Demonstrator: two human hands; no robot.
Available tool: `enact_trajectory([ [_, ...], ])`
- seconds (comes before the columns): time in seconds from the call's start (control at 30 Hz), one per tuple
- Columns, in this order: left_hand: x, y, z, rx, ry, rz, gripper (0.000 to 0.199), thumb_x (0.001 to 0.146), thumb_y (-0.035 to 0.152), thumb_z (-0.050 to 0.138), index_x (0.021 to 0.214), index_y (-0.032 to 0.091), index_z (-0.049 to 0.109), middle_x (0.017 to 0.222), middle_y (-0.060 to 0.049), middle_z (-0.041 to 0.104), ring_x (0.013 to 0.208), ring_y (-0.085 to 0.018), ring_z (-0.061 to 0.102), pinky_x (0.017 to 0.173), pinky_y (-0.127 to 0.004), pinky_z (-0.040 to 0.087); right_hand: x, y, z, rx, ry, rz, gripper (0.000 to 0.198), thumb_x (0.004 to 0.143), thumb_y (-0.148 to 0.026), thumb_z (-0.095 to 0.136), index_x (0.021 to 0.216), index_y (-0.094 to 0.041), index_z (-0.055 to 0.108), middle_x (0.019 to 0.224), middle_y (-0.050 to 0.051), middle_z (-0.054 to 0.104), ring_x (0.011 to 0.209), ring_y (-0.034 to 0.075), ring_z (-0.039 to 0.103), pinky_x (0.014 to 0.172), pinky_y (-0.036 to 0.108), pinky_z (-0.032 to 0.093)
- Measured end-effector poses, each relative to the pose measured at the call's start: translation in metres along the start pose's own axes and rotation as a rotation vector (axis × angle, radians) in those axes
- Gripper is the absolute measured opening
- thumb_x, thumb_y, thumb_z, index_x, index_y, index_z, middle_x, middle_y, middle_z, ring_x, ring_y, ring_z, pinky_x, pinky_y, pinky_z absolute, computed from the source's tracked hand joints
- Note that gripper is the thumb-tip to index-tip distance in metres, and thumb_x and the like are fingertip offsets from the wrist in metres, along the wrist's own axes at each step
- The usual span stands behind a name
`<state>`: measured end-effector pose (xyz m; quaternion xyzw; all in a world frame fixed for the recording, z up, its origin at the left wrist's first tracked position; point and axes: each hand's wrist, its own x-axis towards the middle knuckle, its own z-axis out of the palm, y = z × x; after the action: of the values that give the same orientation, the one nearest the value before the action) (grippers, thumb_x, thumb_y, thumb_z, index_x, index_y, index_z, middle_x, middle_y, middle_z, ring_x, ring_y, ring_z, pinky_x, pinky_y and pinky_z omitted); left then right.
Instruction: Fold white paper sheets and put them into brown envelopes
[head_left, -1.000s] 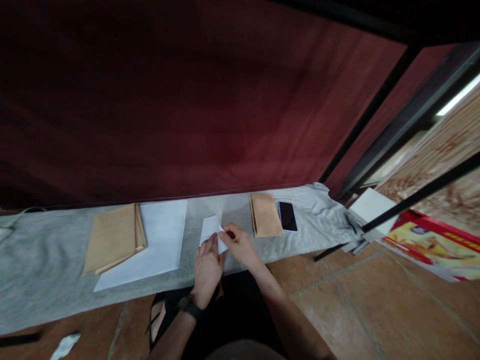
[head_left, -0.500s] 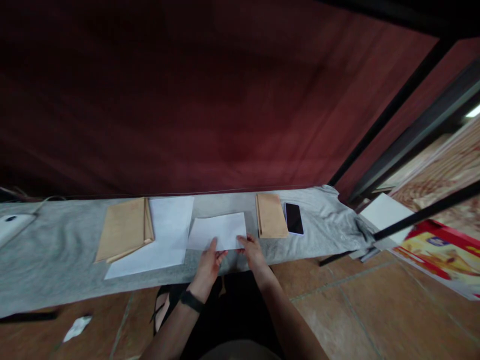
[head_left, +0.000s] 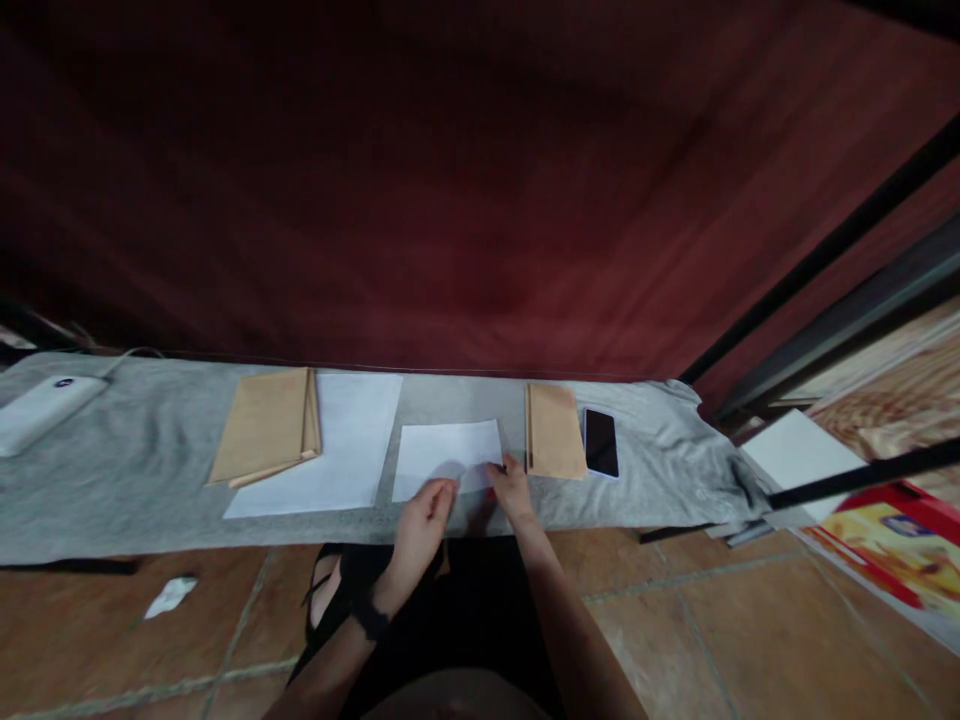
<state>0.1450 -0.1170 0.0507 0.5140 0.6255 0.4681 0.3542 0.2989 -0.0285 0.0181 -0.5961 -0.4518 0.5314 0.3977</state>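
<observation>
A small white sheet of paper [head_left: 442, 447] lies on the grey cloth in front of me. My left hand [head_left: 424, 520], with a dark band on its wrist, is closed at the paper's near edge, thumb and fingers pressed together. Whether anything is between those fingertips is hidden. At the lower right corner, my right hand [head_left: 513, 490] grips the paper, thumb on top. Just right of it is a stack of brown envelopes [head_left: 556, 432], and a dark-screened phone [head_left: 601, 443] lies beside that.
On the left, larger brown envelopes [head_left: 264, 425] overlap large white paper [head_left: 360, 440]. A white device with a cable [head_left: 49, 412] lies at the far left of the cloth-covered bench [head_left: 150, 480]. A red curtain [head_left: 450, 220] hangs behind; black metal bars [head_left: 832, 260] stand right.
My left hand has come off its flat thumb hold and curled its fingers over the paper's near edge. My right hand stays at the right corner. The view has shifted slightly.
</observation>
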Motion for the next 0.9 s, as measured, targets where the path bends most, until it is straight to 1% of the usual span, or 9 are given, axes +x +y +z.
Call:
enact_trajectory([
  [0.1, 0.004, -0.011, -0.001, 0.465, -0.008, 0.320, 0.038, 0.097, 0.040, 0.050, 0.126, 0.022, 0.066, 0.135, -0.012, 0.065, 0.130, -0.028, 0.057, 0.112, -0.048, 0.044, -0.004, 0.002, -0.003, -0.046, -0.014, -0.008, 0.021, 0.079, -0.035, 0.061, 0.092, -0.018, 0.061, 0.057, -0.007, 0.055, 0.042, 0.012, 0.054, 0.038, 0.020, 0.046],
  [0.17, 0.005, -0.023, -0.003, 0.672, -0.036, 0.373, 0.045, 0.098, 0.038, 0.050, 0.137, 0.020, 0.059, 0.148, -0.014, 0.056, 0.141, -0.029, 0.047, 0.117, -0.051, 0.039, -0.006, 0.003, -0.004, -0.076, -0.017, -0.009, 0.022, 0.081, -0.035, 0.057, 0.095, -0.018, 0.061, 0.058, -0.006, 0.056, 0.042, 0.012, 0.054, 0.039, 0.021, 0.048],
  [0.23, 0.005, -0.035, -0.003, 0.777, -0.032, 0.369, 0.047, 0.099, 0.037, 0.047, 0.140, 0.017, 0.057, 0.150, -0.016, 0.053, 0.143, -0.030, 0.045, 0.118, -0.050, 0.038, -0.006, 0.004, -0.004, -0.111, -0.018, -0.012, 0.022, 0.082, -0.035, 0.055, 0.096, -0.018, 0.061, 0.061, -0.005, 0.057, 0.043, 0.013, 0.056, 0.040, 0.022, 0.049],
  [0.4, 0.013, -0.044, -0.005, 0.812, -0.018, 0.350, 0.047, 0.101, 0.039, 0.043, 0.138, 0.016, 0.059, 0.151, -0.015, 0.053, 0.143, -0.029, 0.046, 0.118, -0.049, 0.039, -0.005, 0.003, -0.005, -0.227, -0.019, -0.038, 0.021, 0.086, -0.030, 0.052, 0.100, -0.018, 0.062, 0.073, 0.000, 0.066, 0.051, 0.015, 0.062, 0.046, 0.024, 0.051],
  [0.5, 0.020, -0.045, -0.007, 0.818, -0.019, 0.340, 0.045, 0.102, 0.037, 0.041, 0.137, 0.018, 0.061, 0.151, -0.014, 0.054, 0.142, -0.028, 0.047, 0.117, -0.049, 0.040, -0.010, 0.000, -0.008, -0.333, 0.031, -0.101, 0.029, 0.088, -0.027, 0.054, 0.113, -0.016, 0.063, 0.091, 0.008, 0.071, 0.076, 0.022, 0.070, 0.065, 0.029, 0.057],
  [0.6, 0.021, -0.049, -0.009, 0.824, -0.029, 0.354, 0.045, 0.102, 0.037, 0.040, 0.137, 0.018, 0.061, 0.151, -0.014, 0.054, 0.143, -0.028, 0.046, 0.118, -0.048, 0.038, -0.017, -0.002, -0.010, -0.638, 0.188, -0.340, 0.044, 0.092, -0.025, 0.049, 0.134, -0.013, 0.055, 0.123, 0.019, 0.064, 0.113, 0.030, 0.064, 0.091, 0.042, 0.054],
  [0.67, 0.020, -0.051, -0.011, 0.825, -0.046, 0.375, 0.046, 0.102, 0.037, 0.039, 0.138, 0.017, 0.060, 0.152, -0.014, 0.052, 0.144, -0.028, 0.045, 0.120, -0.047, 0.036, -0.019, -0.002, -0.007, -0.828, 0.221, -0.534, 0.049, 0.095, -0.023, 0.044, 0.142, -0.012, 0.050, 0.138, 0.021, 0.056, 0.127, 0.031, 0.055, 0.102, 0.047, 0.048],
  [0.77, 0.022, -0.048, -0.011, 0.847, -0.064, 0.374, 0.048, 0.102, 0.033, 0.036, 0.141, 0.015, 0.057, 0.151, -0.014, 0.053, 0.143, -0.028, 0.046, 0.120, -0.047, 0.035, -0.017, -0.002, 0.009, -0.895, 0.071, -0.705, 0.048, 0.099, -0.020, 0.039, 0.145, -0.013, 0.050, 0.150, 0.017, 0.050, 0.139, 0.027, 0.046, 0.112, 0.044, 0.042],
  [0.9, 0.037, -0.031, -0.006, 0.901, -0.069, 0.303, 0.047, 0.101, 0.026, 0.034, 0.138, 0.011, 0.060, 0.141, -0.016, 0.062, 0.132, -0.028, 0.056, 0.114, -0.045, 0.041, -0.002, -0.002, 0.039, -0.910, -0.074, -0.705, 0.045, 0.102, -0.023, 0.038, 0.143, -0.011, 0.055, 0.152, 0.013, 0.052, 0.144, 0.022, 0.043, 0.119, 0.040, 0.036],
])
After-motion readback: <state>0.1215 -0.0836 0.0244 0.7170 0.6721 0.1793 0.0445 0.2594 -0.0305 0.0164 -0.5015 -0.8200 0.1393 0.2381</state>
